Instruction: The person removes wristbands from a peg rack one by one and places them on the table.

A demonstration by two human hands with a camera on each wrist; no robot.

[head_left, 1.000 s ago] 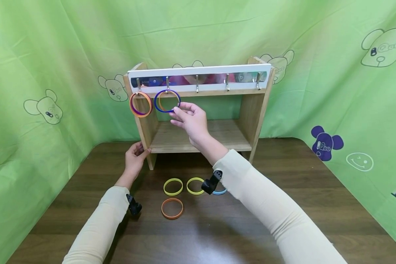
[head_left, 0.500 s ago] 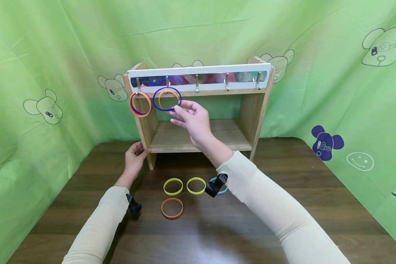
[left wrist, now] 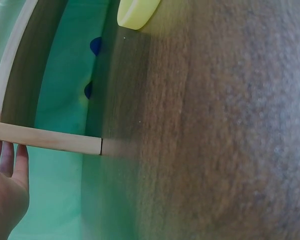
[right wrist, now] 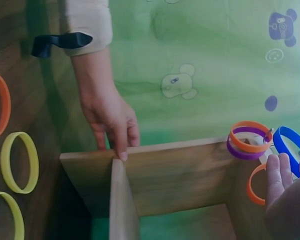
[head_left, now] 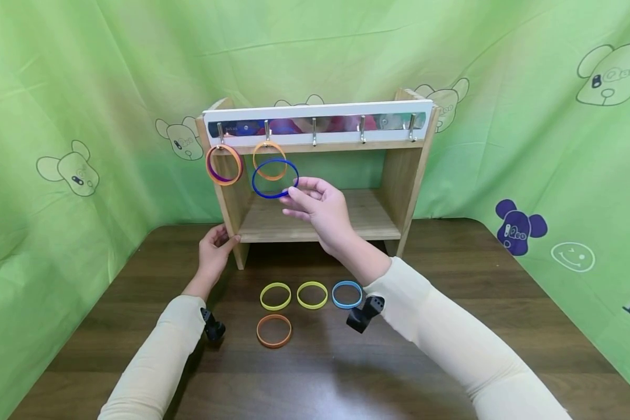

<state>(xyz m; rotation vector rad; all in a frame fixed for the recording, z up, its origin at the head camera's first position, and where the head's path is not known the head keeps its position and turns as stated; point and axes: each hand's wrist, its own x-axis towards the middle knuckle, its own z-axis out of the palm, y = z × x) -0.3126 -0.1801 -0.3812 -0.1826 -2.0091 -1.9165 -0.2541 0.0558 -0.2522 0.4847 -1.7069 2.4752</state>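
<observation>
My right hand (head_left: 322, 213) pinches a dark blue wristband (head_left: 275, 197) by its lower right edge. The blue band is in front of and below the second hook (head_left: 267, 132). From that hook hangs an orange wristband (head_left: 255, 153), partly overlapped by the blue one in the head view. An orange wristband (head_left: 240, 163) and a purple wristband (right wrist: 236, 153) hang together on the leftmost hook (head_left: 220, 133). My left hand (head_left: 213, 255) holds the lower left side of the wooden shelf (head_left: 320, 236), its thumb at the front edge.
On the table (head_left: 409, 367) lie two yellow wristbands, the left one (head_left: 263, 303) and the right one (head_left: 299, 301), a light blue wristband (head_left: 334, 300) and another orange wristband (head_left: 258, 333). A white hook rail (head_left: 336, 108) tops the shelf. Green cloth (head_left: 315, 52) surrounds the table.
My right hand has lifted the blue band slightly, then brought it down and to the right, away from the second hook. The orange band stays hanging there. My left hand has not moved.
</observation>
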